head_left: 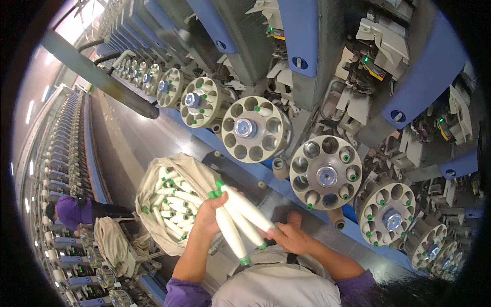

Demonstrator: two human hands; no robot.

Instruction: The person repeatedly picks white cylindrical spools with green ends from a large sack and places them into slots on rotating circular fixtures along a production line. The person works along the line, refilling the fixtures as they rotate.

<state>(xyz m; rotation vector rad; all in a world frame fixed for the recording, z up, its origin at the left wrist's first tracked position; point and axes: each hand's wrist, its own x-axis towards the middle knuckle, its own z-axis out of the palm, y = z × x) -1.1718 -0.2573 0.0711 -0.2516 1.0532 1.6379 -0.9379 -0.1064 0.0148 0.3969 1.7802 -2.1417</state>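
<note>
My left hand point(206, 216) is closed around the upper ends of a few white yarn bobbins point(230, 233) with green ends, fanned out in front of my body. The fingers of my right hand point(292, 238) are closed on the lower end of the rightmost yarn bobbin point(248, 209); that end is partly hidden by them. Just left of my left hand, a beige cloth sack point(148, 176) gapes, heaped with similar bobbins point(176, 207). Ahead and to the right is a round magazine point(327, 153) with a ring of holes, some of them holding bobbins.
More round magazines point(255, 128) line the blue and grey winding machine point(302, 38). A grey rail point(102, 77) crosses at upper left. Across the aisle floor point(123, 128), a person in purple point(74, 211) is near a cloth-covered cart point(112, 243).
</note>
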